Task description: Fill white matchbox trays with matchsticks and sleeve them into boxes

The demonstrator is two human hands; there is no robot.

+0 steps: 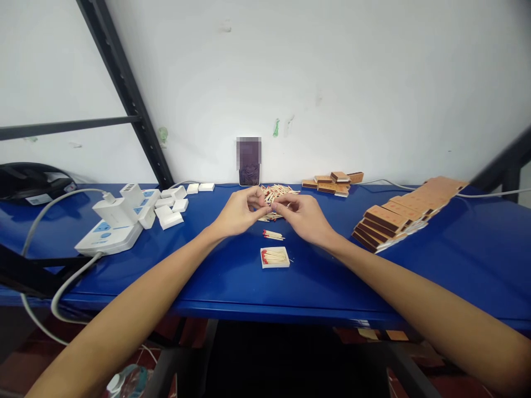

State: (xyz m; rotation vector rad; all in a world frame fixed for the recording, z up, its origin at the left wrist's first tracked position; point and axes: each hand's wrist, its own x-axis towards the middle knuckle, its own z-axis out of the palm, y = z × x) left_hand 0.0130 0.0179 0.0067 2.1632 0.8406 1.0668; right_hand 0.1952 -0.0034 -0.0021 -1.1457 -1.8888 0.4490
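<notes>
My left hand (243,211) and my right hand (306,216) meet fingertip to fingertip just above the blue tabletop. Both are closed in a pinch on matches, mostly hidden by the fingers. Right behind them lies a loose pile of red-tipped matches (279,192), partly covered by my hands. Nearer to me is a small bundle of matches (274,235), with heads to the left. In front of it sits a white matchbox tray (275,265) with a layer of matches inside, their red heads also at its left end.
Several white empty trays (170,216) lie at left, beside a power strip (110,239) with chargers and cables. Rows of brown matchbox sleeves (385,218) lie at right, with a smaller stack of matchboxes (332,185) behind. A phone (249,166) leans against the wall.
</notes>
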